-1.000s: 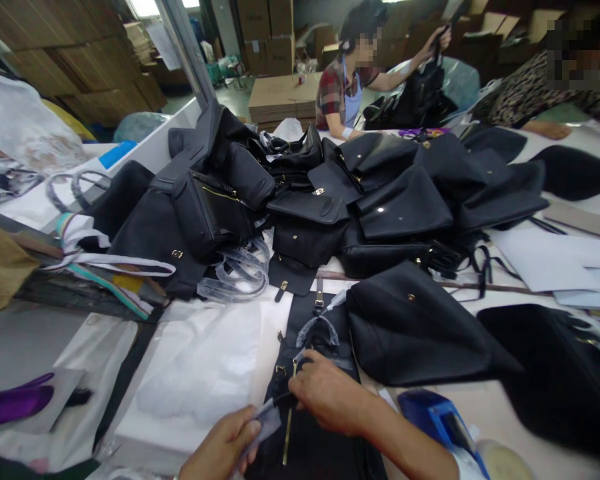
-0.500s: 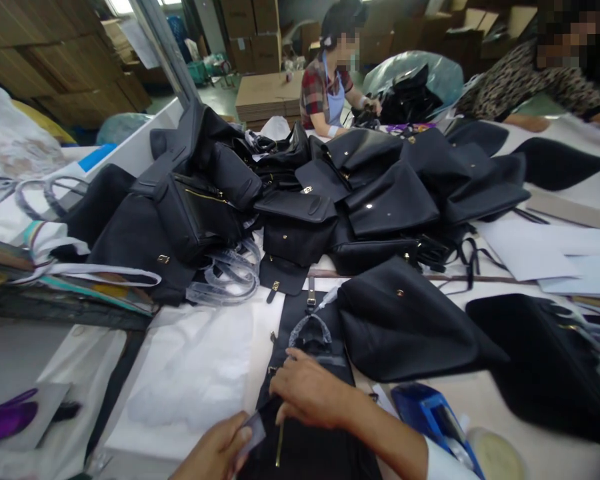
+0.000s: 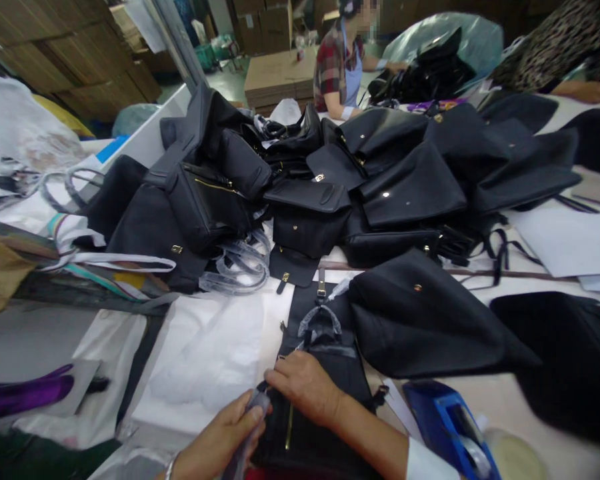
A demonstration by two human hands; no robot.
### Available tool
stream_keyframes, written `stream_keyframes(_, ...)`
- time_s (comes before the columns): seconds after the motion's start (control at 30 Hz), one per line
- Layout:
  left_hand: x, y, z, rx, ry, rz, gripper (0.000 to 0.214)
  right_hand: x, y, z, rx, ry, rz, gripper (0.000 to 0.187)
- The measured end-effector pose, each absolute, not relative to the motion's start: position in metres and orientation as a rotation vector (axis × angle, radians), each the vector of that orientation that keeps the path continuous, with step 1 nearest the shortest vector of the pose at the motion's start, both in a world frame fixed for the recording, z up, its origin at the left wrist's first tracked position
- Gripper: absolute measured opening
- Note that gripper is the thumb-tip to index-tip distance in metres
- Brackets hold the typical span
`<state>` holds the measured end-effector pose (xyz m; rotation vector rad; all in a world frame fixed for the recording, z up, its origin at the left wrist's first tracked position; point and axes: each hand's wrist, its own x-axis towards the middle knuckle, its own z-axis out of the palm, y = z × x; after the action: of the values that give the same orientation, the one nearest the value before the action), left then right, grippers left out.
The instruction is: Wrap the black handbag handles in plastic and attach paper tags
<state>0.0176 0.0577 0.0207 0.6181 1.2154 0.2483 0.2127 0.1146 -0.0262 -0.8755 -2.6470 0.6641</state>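
Note:
A black backpack lies on the table in front of me, with a gold zip and a plastic-wrapped top handle. My left hand is closed around a strap in clear plastic wrap at the bag's left side. Just right of it, my right hand rests over the bag, its fingers pinched at the strap's dark end. What exactly sits between those right fingertips is partly hidden. Close by on the right lies a black bag with a metal stud.
Black bags are heaped across the table's middle. A blue tape dispenser stands right of my right arm. White sheets lie left, with a purple item farther left. Across the table a person in a plaid shirt handles black goods.
My left hand has moved up and right, bringing the wrapped strap close to my right fingers. The right fingers have closed in toward it. The whole view has shifted slightly.

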Motion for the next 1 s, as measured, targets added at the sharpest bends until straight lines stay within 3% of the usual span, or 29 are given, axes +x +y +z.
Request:
stream_keyframes(0.3, 0.023, 0.062, 0.046, 0.320, 1.037, 0.434, 0.030, 0.222, 0.108, -0.019, -0.886, -2.499, 0.760, 0.028)
stream_keyframes(0.43, 0.021, 0.053, 0.031, 0.527, 1.160, 0.458, 0.025, 0.229, 0.084, -0.004, -1.193, -2.173, 0.798, 0.034)
stream_keyframes(0.53, 0.025, 0.046, 0.019, 0.683, 1.219, 0.445, 0.025, 0.228, 0.055, -0.004, -1.491, -1.638, 1.213, 0.020)
stream_keyframes(0.67, 0.037, 0.042, 0.012, 0.822, 1.287, 0.384, 0.021, 0.204, 0.030, -0.020, -1.400, -0.903, 1.930, 0.037)
stream_keyframes(1.0, 0.029, 0.009, 0.003, 0.830, 1.274, 0.375, 0.036, 0.170, 0.017, -0.025, -1.160, -0.598, 1.961, 0.049)
